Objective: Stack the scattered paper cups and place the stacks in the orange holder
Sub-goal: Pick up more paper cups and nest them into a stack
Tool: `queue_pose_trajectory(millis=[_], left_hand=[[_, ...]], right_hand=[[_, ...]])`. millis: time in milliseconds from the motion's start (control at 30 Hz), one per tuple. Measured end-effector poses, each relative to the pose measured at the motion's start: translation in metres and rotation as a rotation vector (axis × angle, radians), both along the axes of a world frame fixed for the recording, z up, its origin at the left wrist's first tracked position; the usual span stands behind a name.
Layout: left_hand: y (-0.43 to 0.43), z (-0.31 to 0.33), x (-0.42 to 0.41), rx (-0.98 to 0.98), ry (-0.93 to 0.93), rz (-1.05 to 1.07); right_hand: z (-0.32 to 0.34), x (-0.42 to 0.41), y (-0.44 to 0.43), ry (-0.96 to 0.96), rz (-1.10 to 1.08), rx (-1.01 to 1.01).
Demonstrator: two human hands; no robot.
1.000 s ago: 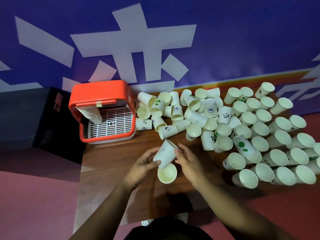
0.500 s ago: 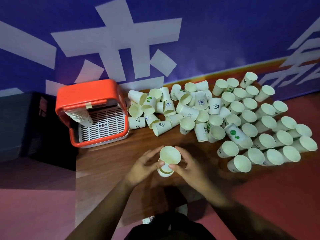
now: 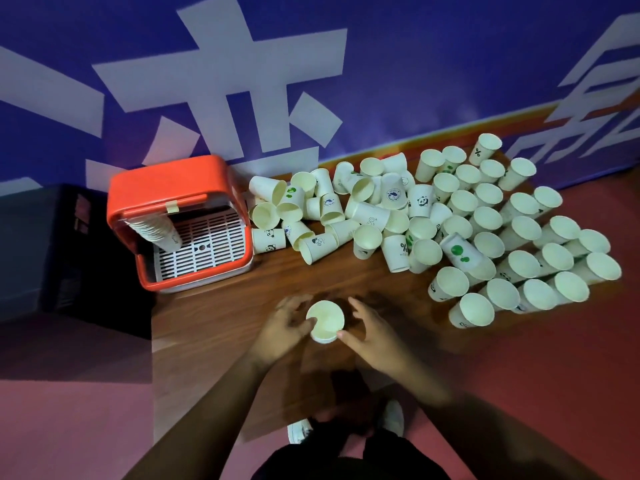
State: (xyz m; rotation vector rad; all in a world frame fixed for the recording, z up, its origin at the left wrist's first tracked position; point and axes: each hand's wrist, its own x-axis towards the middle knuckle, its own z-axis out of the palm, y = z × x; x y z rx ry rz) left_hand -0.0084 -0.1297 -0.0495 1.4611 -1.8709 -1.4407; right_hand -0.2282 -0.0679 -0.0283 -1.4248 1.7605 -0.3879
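A short stack of nested white paper cups [image 3: 325, 321] stands upright on the wooden table [image 3: 221, 313] near its front edge, mouth toward me. My left hand [image 3: 282, 329] holds it from the left with the thumb on the rim. My right hand [image 3: 370, 332] cups it from the right, fingertips on its side. The orange holder [image 3: 176, 188] sits at the table's back left with a white grid floor; a long stack of cups [image 3: 157, 230] leans inside at its left. Many loose cups [image 3: 381, 216] lie tumbled mid-table, and several upright cups [image 3: 519, 244] crowd the right.
A blue wall with large white characters [image 3: 259, 98] rises behind the table. A dark box [image 3: 45, 251] stands left of the holder, off the table edge. Red floor lies below, and my shoes [image 3: 391, 419] show under the front edge.
I turned the tilted cup upright and pushed it down into the cup below. The two now sit nested as one stack between both hands, which have closed in around it.
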Motion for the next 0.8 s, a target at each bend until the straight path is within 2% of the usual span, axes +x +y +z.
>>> queue_pose_trajectory(millis=[167,300,400,633,733,800], left_hand=[[-0.004,0.027,-0.024,-0.166,-0.042,0.144],[-0.002,0.051,-0.073,-0.184,-0.039,0.125],[-0.001,0.062,-0.126,-0.137,-0.028,0.07],[0.017,0.034,-0.258,0.193,-0.121,-0.121],[0.023,0.024,-0.3,0.24,-0.153,-0.146],[0.026,0.019,-0.323,0.273,-0.102,-0.15]], right_hand=[[-0.002,-0.059,0.018,0.085,-0.129,-0.105],[-0.006,-0.124,0.038,0.218,-0.239,-0.209],[-0.009,-0.175,0.042,0.3,-0.353,-0.205],[-0.017,-0.248,0.047,0.247,-0.333,-0.079],[-0.02,-0.26,0.037,0.1,-0.349,-0.004],[-0.021,-0.267,0.033,-0.001,-0.371,0.01]])
